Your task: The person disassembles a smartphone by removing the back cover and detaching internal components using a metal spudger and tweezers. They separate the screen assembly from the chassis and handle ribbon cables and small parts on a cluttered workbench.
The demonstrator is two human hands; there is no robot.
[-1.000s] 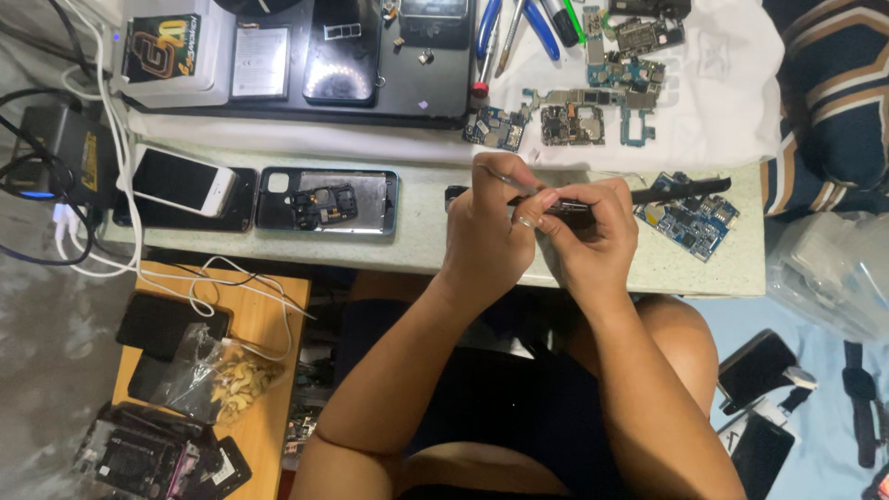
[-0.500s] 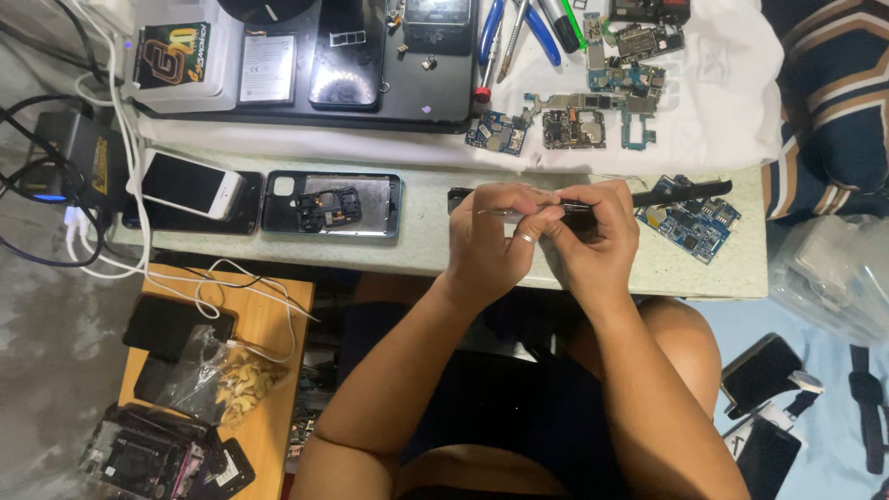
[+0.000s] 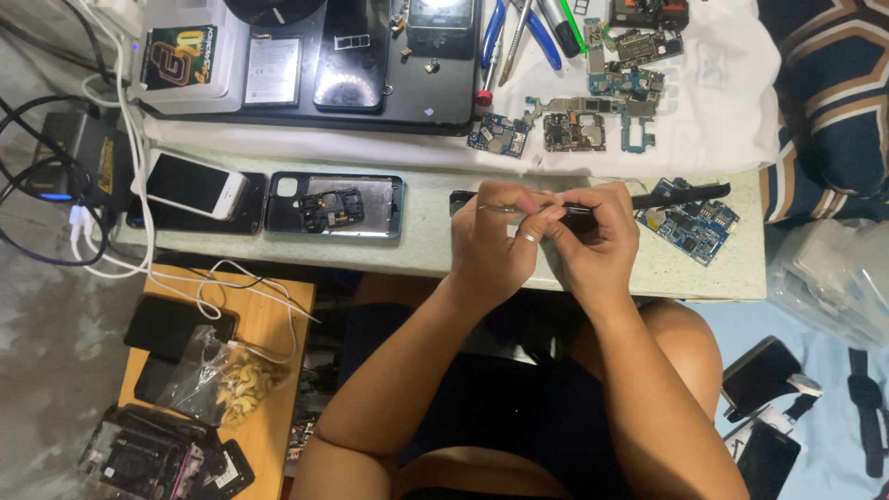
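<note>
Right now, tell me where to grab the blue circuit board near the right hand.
Grip the blue circuit board by its bare far-right corner, coming from the right. It lies flat on the table, and its left end sits close by the right hand and under a black strip.

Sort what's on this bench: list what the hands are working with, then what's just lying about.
In hand:
left hand, holding tweezers
right hand, on a dark phone

Lying about:
white phone
opened phone
blue board
pliers
bagged bits
</note>
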